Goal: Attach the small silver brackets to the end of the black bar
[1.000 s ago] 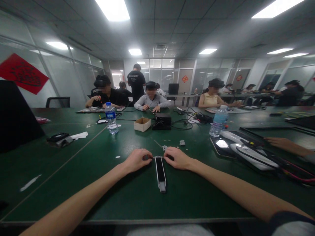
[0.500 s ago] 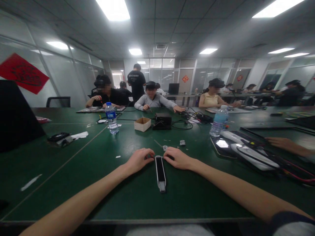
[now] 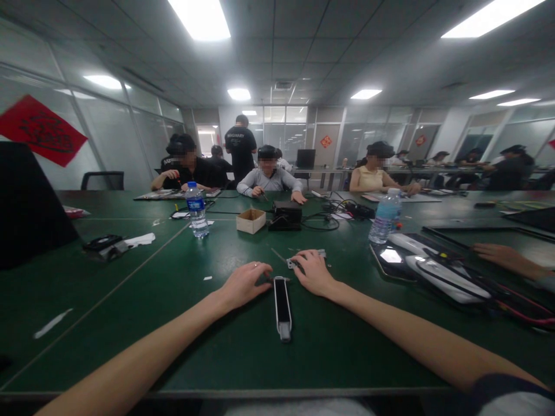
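On the green table [image 3: 234,346] in front of me lies a long narrow device [image 3: 283,306] with a white frame, a black face and a grey tip pointing towards me. My left hand [image 3: 246,283] is curled at its far left corner, thumb and fingers bent around something small and dark that I cannot make out. A thin piece sticks out to the right of the device's far end. My right hand [image 3: 314,273] rests to the right with fingers spread, over a small metal bracket [image 3: 291,263]. Another small metal part [image 3: 322,253] is partly hidden behind its fingers.
A blue-capped water bottle [image 3: 197,211], an open cardboard box [image 3: 251,221] and a black device [image 3: 285,215] with cables stand farther back. To the right are another bottle [image 3: 385,216], a phone-like slab [image 3: 392,257], white casings [image 3: 448,279] and another person's hand [image 3: 503,257].
My right hand has moved away from the device, up and to the right, its fingers spreading over the small metal parts. My left hand stays nearly still. The person opposite has drawn an arm in.
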Demonstrator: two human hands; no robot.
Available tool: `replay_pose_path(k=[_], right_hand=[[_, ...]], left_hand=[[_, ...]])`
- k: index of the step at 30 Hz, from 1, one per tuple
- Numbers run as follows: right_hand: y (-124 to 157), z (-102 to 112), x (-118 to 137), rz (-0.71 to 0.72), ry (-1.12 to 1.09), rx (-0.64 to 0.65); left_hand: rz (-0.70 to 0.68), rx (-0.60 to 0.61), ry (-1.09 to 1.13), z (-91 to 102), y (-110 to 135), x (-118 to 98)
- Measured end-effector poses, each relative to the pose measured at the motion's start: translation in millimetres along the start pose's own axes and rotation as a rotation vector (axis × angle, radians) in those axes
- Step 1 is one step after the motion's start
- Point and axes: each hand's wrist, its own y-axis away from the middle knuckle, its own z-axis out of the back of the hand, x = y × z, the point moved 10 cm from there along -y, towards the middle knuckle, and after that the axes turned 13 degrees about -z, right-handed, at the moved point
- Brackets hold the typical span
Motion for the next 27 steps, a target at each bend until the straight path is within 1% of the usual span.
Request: replay_pose_path(k=[3,8,13,16,19,21,23,25,27], right_hand=[[-1,-3,-1,0.0,-0.013,0.029],[-2,1,2,0.026,-0.062,0.035],[-3,2,2,0.03,-0.243,0.054],[-3,4,0,0.022,-0.294,0.033],[-3,12,2,0.054,-0.325,-0.011],[-1,22,6,0.09,-0.357,-0.064],[6,36,14,0.159,-0.397,-0.153],[18,50,28,0.274,-0.432,-0.234],[34,58,46,0.407,-0.453,-0.248]], left_hand=[[0.004,0.005,-0.018,2.5,0,-1],[0.006,0.016,-0.021,5.5,-1,-4],[-0.042,-0.006,-0.039,11.5,-2,-13],[-0.066,-0.02,-0.046,16.1,-3,-19],[-0.074,-0.042,-0.055,21.1,-3,-24],[-0.079,-0.051,-0.065,22.7,-3,-25],[-0.089,-0.068,-0.074,24.0,-3,-27],[-0.112,-0.097,-0.075,25.6,-3,-30],[-0.149,-0.131,-0.073,27.7,-2,-36]])
